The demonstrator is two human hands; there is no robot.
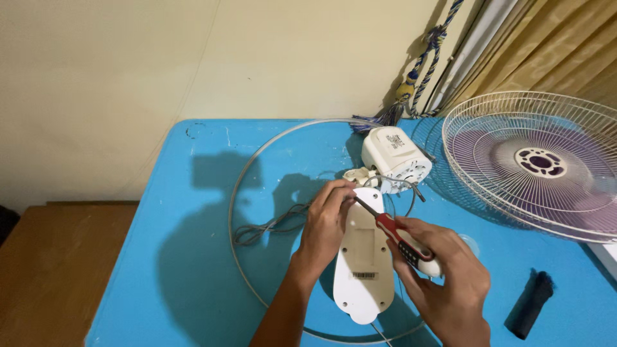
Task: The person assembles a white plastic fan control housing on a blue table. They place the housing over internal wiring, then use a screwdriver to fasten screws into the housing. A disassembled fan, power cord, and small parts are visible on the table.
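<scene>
A white fan body lies on the blue table (180,257): a flat oval stand piece (364,266) with a rounded motor housing (394,158) at its far end. My left hand (326,222) presses on the stand's upper left edge, fingers near its top. A red, black and white screwdriver (400,239) is gripped in my right hand (447,283), and its metal tip touches the top of the stand, close to the fingers of my left hand.
A thin grey wire ring (239,189) encircles the fan body. A grey power cord (267,226) trails left. A white fan guard with purple blades (540,164) rests at the right. A dark cloth-like object (530,303) lies front right. Rope and curtain hang behind.
</scene>
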